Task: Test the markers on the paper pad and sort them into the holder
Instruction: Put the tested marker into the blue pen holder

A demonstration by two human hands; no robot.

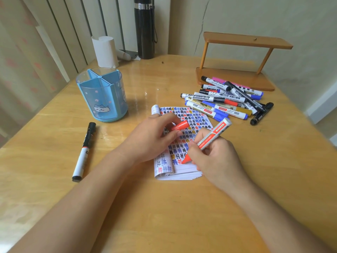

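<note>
My right hand (217, 157) grips an uncapped red marker (212, 136) with its red tip down on the paper pad (182, 172) near the pad's lower edge. The pad is covered with blue, black and red test marks. My left hand (151, 137) rests on the pad's left side and pinches the marker's red cap (181, 125). A blue divided holder (103, 94) stands at the left with nothing visible inside. A pile of several markers (226, 101) lies right of the pad. One black-capped marker (84, 151) lies alone at the left.
A wooden two-tier shelf (237, 77) stands at the back right, touching the marker pile. A white paper roll (105, 51) and a tall black bottle (145, 28) stand at the table's far edge. The wooden table (164, 216) runs toward me.
</note>
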